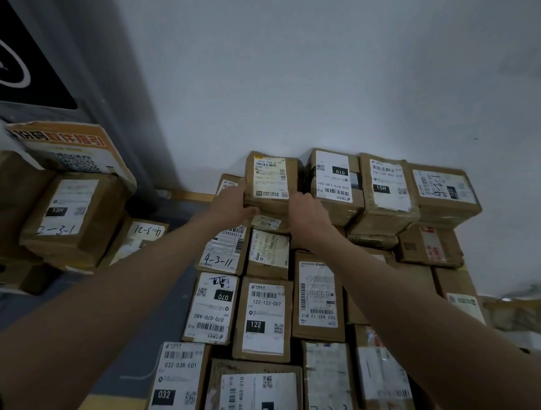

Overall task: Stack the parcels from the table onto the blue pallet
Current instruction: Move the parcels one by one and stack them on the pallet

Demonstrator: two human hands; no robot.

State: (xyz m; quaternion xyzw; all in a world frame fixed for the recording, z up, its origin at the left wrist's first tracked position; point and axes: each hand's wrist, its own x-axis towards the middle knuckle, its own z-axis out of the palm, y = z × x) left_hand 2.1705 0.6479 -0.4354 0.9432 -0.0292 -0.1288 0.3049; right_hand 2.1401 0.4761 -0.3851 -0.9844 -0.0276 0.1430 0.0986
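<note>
at far left a carton marked 2-3-1 (69, 216) sits apart. the left grip (231, 202) clasps the left side of a small parcel (272, 181), the right grip (308, 213) clasps its right edge. the parcel is at the stack's (263, 320) far row, beside the 010 box (334, 183).

White wall (333, 67) behind, black sign (17, 56) left.

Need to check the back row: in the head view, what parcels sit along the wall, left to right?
Held parcel with the yellowish label → parcel labelled 010 → parcel labelled 15H → parcel marked 122.
</note>
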